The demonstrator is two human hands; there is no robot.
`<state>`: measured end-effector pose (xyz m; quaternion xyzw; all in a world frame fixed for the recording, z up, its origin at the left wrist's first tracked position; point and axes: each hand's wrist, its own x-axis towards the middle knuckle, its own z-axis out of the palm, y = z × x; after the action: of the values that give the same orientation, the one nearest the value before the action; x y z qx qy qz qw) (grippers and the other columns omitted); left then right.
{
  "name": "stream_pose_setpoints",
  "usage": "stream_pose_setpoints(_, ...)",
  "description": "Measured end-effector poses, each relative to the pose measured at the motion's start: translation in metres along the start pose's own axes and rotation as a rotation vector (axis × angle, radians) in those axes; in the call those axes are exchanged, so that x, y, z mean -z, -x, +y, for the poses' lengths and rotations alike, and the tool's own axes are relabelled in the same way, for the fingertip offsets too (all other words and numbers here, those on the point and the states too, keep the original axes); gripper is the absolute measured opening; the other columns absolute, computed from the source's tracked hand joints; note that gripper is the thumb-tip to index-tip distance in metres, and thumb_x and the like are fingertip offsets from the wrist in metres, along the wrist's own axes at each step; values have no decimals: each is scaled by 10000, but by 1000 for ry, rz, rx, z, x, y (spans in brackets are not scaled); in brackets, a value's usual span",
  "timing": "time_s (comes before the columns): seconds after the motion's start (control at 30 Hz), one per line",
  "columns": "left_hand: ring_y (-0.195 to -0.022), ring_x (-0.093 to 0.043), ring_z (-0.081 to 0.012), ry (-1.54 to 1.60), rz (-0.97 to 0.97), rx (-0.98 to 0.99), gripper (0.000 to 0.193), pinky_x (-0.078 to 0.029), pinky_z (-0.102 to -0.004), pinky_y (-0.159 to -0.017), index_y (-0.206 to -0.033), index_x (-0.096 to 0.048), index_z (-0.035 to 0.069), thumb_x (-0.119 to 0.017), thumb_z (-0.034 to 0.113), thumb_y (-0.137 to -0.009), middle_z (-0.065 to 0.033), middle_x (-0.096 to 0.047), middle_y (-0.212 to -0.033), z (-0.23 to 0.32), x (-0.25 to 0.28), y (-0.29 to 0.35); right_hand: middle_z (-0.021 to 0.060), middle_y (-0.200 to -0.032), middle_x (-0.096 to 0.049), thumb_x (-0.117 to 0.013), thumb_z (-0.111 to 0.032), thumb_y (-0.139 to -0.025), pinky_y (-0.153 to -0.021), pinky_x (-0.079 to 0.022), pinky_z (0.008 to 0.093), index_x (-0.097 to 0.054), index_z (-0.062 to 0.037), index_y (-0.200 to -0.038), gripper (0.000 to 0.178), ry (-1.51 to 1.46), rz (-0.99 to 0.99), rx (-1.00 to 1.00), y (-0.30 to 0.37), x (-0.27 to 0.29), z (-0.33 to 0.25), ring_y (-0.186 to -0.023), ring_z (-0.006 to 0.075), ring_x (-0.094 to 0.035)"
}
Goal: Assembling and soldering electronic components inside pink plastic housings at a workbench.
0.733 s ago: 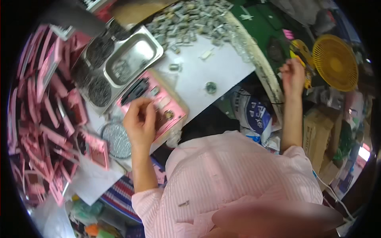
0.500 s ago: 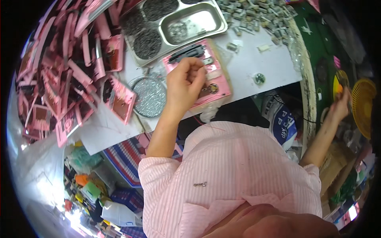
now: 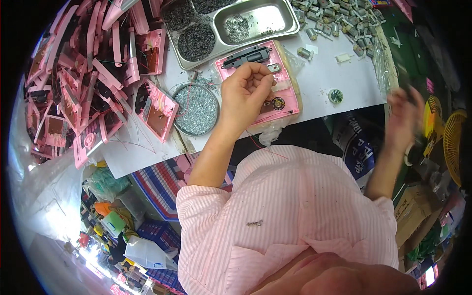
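My left hand [image 3: 247, 93] rests over a pink plastic casing [image 3: 290, 109], its thumb and fingers pinched together. What the pinch holds, if anything, is too small to make out. A black strip [image 3: 247, 57], a small metal plate [image 3: 273, 68] and a round part like a speaker [image 3: 278, 103] sit in the casing. Off to the right, my right hand [image 3: 404, 120] is raised near the table's edge and smeared by motion. A dark blurred shape shows at its fingers, but I cannot tell whether they grip it.
Left of the casing stands a round dish of small silver screws [image 3: 196, 110]. Behind is a metal compartment tray [image 3: 183, 60] with small dark parts. Pink casings [image 3: 73, 103] heap up at left, small motors [image 3: 344, 24] at back right. A yellow basket [image 3: 455, 142] is far right.
My right hand has come away from the yellow things at far right, toward the table. My left hand stays pinched over the casing. The whole view has shifted slightly.
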<state>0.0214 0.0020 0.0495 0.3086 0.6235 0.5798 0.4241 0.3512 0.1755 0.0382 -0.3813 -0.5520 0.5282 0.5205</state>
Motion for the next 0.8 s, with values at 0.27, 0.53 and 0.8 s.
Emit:
stream_pose_setpoints(0.27,-731,-693,-122,162,-28,142,125,-595,-247,-655,-1083,-645,-48,-644,32,-987,-102,-722,-912,-4,2,2,74,-1073,-646,-704,66,-817,-876,-534,289,-622,-65,-1315,522,-45,-686,178,14,-195,22,-961,171,-666)
stream_pose_setpoints(0.53,-711,-694,-124,254,-60,211,131,-600,-242,-653,-1077,-644,-48,-634,58,-1000,-105,-727,-895,-10,8,1,72,-1019,-639,-719,71,-804,-774,-543,277,-643,-72,-1262,486,66,-676,244,17,-205,19,-881,169,-678)
stream_pose_setpoints(0.8,-677,-667,-117,215,26,125,110,-571,-238,-597,-1024,-655,-47,-658,49,-972,-88,-713,-904,-12,3,0,75,-968,-652,-757,59,-789,-728,-539,274,-657,-65,-1244,482,122,-567,339,27,-202,23,-825,170,-675)
